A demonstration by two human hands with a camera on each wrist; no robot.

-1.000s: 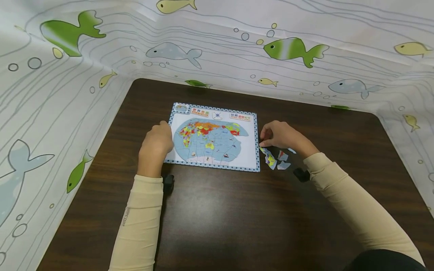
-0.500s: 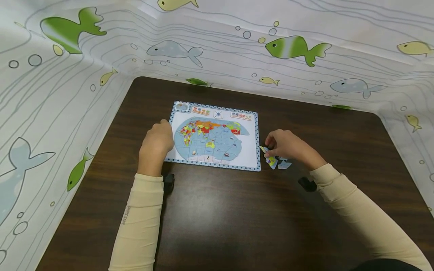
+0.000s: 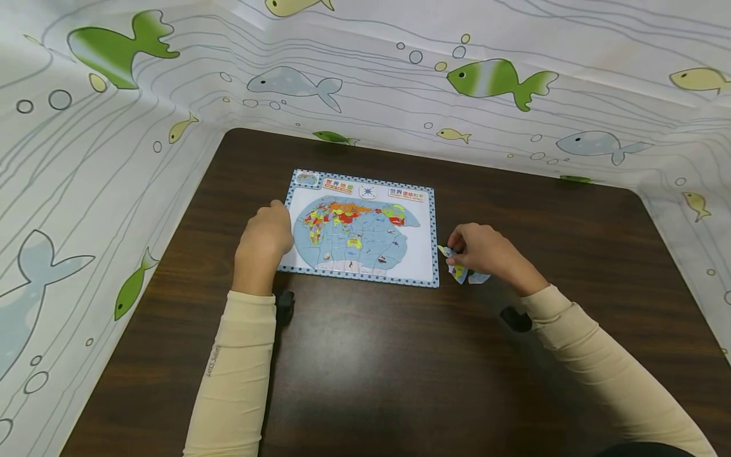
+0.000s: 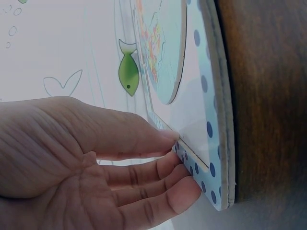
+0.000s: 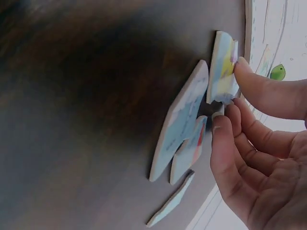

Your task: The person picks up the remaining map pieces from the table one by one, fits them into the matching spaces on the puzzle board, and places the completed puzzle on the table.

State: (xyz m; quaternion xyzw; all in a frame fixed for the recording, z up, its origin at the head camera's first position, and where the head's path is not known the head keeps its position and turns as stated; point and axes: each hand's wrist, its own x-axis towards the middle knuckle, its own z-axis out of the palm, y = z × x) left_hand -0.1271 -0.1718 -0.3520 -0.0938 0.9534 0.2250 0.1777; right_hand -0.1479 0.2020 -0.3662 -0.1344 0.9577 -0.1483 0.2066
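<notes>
A world map jigsaw board [image 3: 419,257] with a blue dotted border lies on the table. My left hand [image 3: 264,236] pinches its left edge; in the left wrist view the thumb [image 4: 160,135] lies on the border with the fingers against the edge below. Just right of the board, my right hand [image 3: 485,249] pinches a yellow and blue puzzle piece [image 5: 223,64] between thumb and fingers. Beside it lie a larger pale blue piece [image 5: 177,127], a piece with a red patch [image 5: 189,155] and a thin pale piece [image 5: 170,201]. The right hand partly hides these loose pieces in the head view.
The dark wooden table [image 3: 365,368] is bordered at the back and sides by a white sheet [image 3: 377,114] printed with fish. Black wrist devices sit under the left wrist [image 3: 284,308] and right wrist [image 3: 516,318].
My right hand has moved from the board's right edge slightly right and nearer to me, over the loose pieces. The left hand stays at the board's left edge.
</notes>
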